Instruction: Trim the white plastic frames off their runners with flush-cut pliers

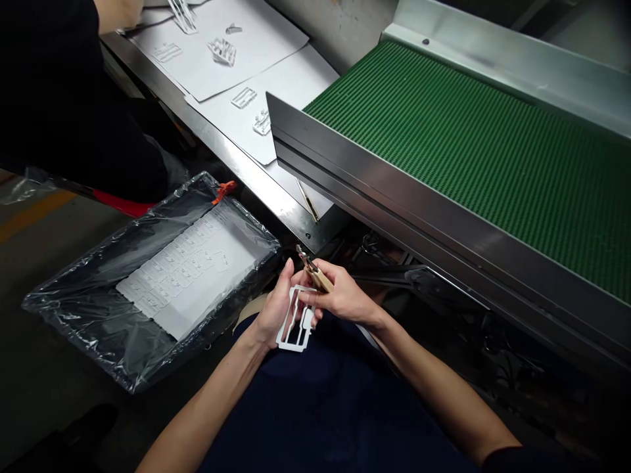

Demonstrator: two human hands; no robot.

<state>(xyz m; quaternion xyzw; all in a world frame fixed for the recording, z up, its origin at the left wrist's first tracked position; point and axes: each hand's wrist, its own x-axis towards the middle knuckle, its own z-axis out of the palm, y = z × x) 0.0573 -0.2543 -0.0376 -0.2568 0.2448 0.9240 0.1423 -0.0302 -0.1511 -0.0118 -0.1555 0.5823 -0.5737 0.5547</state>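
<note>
My left hand (279, 305) grips a white plastic frame part (294, 320), an open rectangular piece with cut-outs, by its upper edge. My right hand (342, 295) is shut on a wood-handled trimming tool (320, 277), and its small metal tip (305, 260) points up and away, just above the frame. The tip does not clearly touch the frame. To my left, a black tray lined with clear plastic film (93, 309) holds a white sheet (197, 279) with several small white parts laid in rows.
A green belt conveyor (468, 151) with steel side walls (374, 190) runs along the right. Beyond the tray, a steel table edge (207, 141) bears white sheets (221, 49) with clear parts on them. A co-worker's dark sleeve (64, 85) fills the top left. An orange clip (225, 190) sits on the tray's corner.
</note>
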